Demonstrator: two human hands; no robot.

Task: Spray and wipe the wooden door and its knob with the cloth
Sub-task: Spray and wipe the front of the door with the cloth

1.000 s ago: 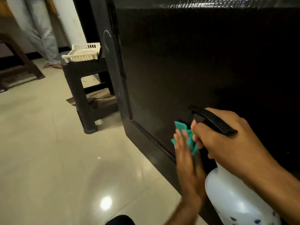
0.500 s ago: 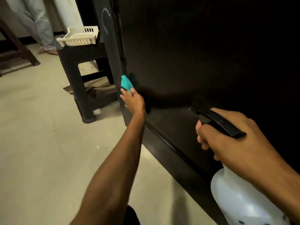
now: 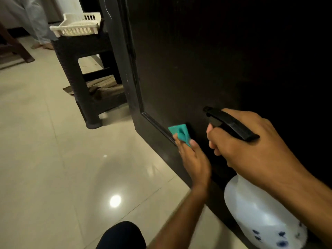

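- Kneeling low by the dark wooden door [image 3: 206, 60], close to its bottom part.
- Pressing the teal cloth [image 3: 180, 133] flat on the door with the left hand [image 3: 195, 160], right by the raised edge at the lower corner of the big panel.
- Keeping the left fingers [image 3: 193, 143] mostly straight on the cloth, with a bit of cloth sticking out past the fingertips.
- Holding the spray bottle [image 3: 260, 218] in the right hand [image 3: 251, 150], just beside the left hand and very near the door.
- Curling the right fingers [image 3: 212, 133] round the black spray head [image 3: 231, 124], with its nozzle pointing at the door.
- Working on the wiping part now, most likely, down at the low end of the door.
- Not seeing any wet drops or shiny streaks on the door, since the wood is so dark, so not able to tell how much is clean.
- Not seeing the knob anywhere in this view, so not able to tell if the knob is done; probably still waiting higher up.
- Guessing at a job in the middle: some spraying and wiping going on, more door and the knob maybe left.
- Seeing a dark stool [image 3: 86, 72] with a white basket [image 3: 77, 26] on top, standing on the shiny floor [image 3: 53, 168] past the door edge.
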